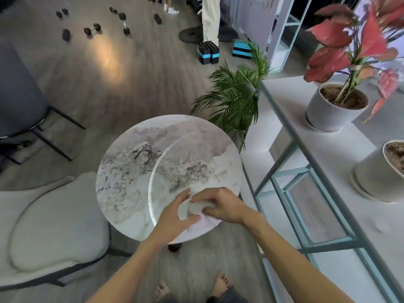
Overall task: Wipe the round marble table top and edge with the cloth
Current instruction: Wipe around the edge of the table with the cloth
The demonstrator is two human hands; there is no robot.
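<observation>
Both hands point(175, 217) point(220, 206) gripping bunched cloth point(192, 209), no clear long axis, on table point(122, 182).

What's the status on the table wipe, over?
Both hands, left and right, bunching the cloth. Cloth over marble table near edge. Nothing in the way.

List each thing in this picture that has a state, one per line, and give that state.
Cloth: bunched, held in both hands on the table.
Left hand: gripping the cloth.
Right hand: gripping the cloth.
Table: bare apart from the cloth.
Chair: unoccupied.
</observation>
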